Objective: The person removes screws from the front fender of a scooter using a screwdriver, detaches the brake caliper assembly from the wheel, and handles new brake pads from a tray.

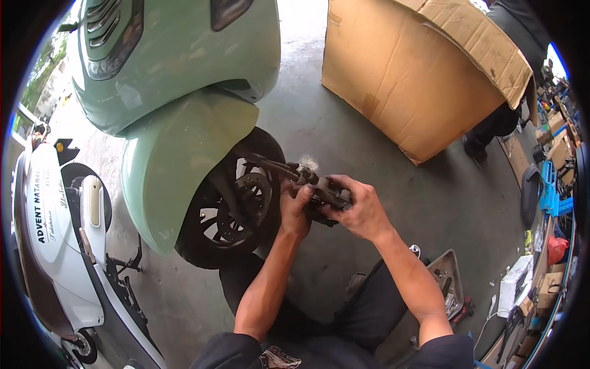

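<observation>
Both my hands hold a dark, grimy brake caliper (324, 193) just to the right of a scooter's front wheel (268, 147). Around its near left side are the closed fingers of my left hand (295, 208), thumb on top. My right hand (361, 208) grips the right end between thumb and fingers. A dark arm or hose (267, 163) runs from the caliper toward the wheel. On the wheel, the drilled brake disc (254, 190) shows under the pale green front fender (175, 163). The fingertips beneath the caliper are partly hidden.
A large cardboard box (399, 80) stands ahead on the right, with a person in dark clothes (522, 37) behind it. A metal tray (452, 277) lies by my right knee. Another scooter, white (52, 227), is at left. Parts and boxes (553, 197) crowd the right edge.
</observation>
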### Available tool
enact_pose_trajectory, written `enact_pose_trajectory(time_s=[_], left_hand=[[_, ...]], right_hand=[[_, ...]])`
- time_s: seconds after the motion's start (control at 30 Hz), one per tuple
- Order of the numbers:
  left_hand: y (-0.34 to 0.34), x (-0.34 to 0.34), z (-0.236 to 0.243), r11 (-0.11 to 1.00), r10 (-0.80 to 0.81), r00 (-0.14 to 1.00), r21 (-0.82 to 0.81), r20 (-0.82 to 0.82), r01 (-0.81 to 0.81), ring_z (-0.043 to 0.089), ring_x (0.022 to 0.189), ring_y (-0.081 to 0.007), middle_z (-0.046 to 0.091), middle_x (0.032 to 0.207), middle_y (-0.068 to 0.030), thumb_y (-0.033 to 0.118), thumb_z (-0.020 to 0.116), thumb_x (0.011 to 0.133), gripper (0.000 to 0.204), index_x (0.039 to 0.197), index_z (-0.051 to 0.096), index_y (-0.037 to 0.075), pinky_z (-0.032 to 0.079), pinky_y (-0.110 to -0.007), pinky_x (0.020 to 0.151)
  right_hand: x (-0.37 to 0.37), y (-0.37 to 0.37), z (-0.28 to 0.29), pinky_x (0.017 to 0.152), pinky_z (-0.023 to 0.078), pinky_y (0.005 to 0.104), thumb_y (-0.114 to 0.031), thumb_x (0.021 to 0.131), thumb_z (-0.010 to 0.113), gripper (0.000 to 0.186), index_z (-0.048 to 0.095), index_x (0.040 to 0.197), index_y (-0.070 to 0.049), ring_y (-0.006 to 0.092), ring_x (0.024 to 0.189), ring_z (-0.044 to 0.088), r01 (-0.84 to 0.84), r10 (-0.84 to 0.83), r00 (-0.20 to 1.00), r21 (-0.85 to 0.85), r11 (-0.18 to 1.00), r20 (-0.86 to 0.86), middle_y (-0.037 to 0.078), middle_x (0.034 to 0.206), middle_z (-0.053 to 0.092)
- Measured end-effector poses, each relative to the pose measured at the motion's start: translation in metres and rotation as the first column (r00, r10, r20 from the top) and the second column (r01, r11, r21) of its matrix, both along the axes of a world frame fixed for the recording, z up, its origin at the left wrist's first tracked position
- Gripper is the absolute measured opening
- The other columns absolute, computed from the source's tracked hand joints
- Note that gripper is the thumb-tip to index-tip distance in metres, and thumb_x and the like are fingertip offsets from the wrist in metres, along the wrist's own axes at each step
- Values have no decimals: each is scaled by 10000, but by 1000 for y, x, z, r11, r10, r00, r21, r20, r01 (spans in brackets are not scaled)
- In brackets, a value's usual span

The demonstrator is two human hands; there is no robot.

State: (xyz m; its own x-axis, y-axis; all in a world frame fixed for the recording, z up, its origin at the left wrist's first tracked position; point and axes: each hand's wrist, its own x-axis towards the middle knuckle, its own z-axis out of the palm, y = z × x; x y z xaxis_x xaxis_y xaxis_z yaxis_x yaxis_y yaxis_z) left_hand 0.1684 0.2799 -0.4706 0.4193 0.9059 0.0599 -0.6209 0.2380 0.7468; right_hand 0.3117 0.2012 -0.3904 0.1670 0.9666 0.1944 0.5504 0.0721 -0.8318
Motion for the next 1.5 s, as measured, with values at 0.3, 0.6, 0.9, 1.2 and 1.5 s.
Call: enact_pose_trajectory(time_s=[0.3,0.6,0.9,1.2,1.5], left_hand=[[6,-4,-8,1000,16,986,24,-168,-12,538,1087,-188,521,1155,-65,367,861,769,857,1394,367,51,453,-345,970],[9,-3,-7,1000,16,983,19,-182,-13,532,1065,-184,511,1130,-63,329,867,770,818,1360,370,54,457,-343,956],[11,-1,-6,999,31,979,28,-199,-26,540,1049,-189,505,1122,-67,324,869,766,832,1366,357,59,464,-342,943],[11,1,-8,999,43,984,7,-171,-43,539,1030,-175,506,1095,-51,295,871,765,818,1357,358,58,467,-335,929],[13,2,-2,1000,9,991,-26,-135,-13,554,1028,-173,520,1089,-51,249,857,778,789,1364,360,69,479,-336,925]], right_hand=[[-3,9,-2,825,569,366,-129,673,835,496,688,1121,27,315,919,730,47,-55,998,-200,979,-35,204,986,732],[-2,14,-21,791,561,342,-110,652,825,479,706,1097,23,245,829,726,76,-79,997,-142,987,-20,171,919,740],[-3,15,-26,808,571,347,-89,647,825,494,708,1118,7,265,866,736,93,-94,996,-106,990,-7,174,957,744],[-2,16,-27,826,578,357,-76,642,828,527,707,1151,-10,294,904,741,100,-104,994,-140,985,-20,189,985,743],[3,18,-27,833,571,357,-112,653,826,513,700,1140,-9,293,905,732,56,-57,998,-111,992,-8,176,972,738]])
